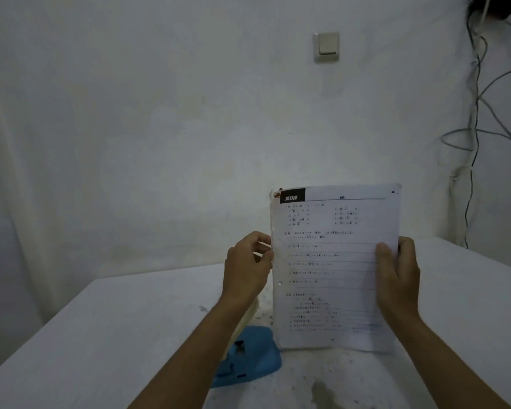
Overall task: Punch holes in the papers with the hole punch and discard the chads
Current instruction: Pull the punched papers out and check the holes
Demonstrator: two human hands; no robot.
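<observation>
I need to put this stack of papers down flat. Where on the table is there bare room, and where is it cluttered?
Free: the table's broad left part, from the left forearm out to the left edge, and the right side beyond the right hand. Crowded: the middle, where the blue hole punch sits under the left hand, with scattered specks and a dark stain below the papers.

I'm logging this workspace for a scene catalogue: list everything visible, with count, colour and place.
papers: one stack, white and printed, holes along its left edge, held upright above the table
hole punch: one, blue, on the table below the left forearm
table: one, white, speckled near the punch
light switch: one, cream, on the wall
cables: several, grey and black, wall at right
hands: two, left hand at the papers' left edge, right hand gripping the right edge
</observation>
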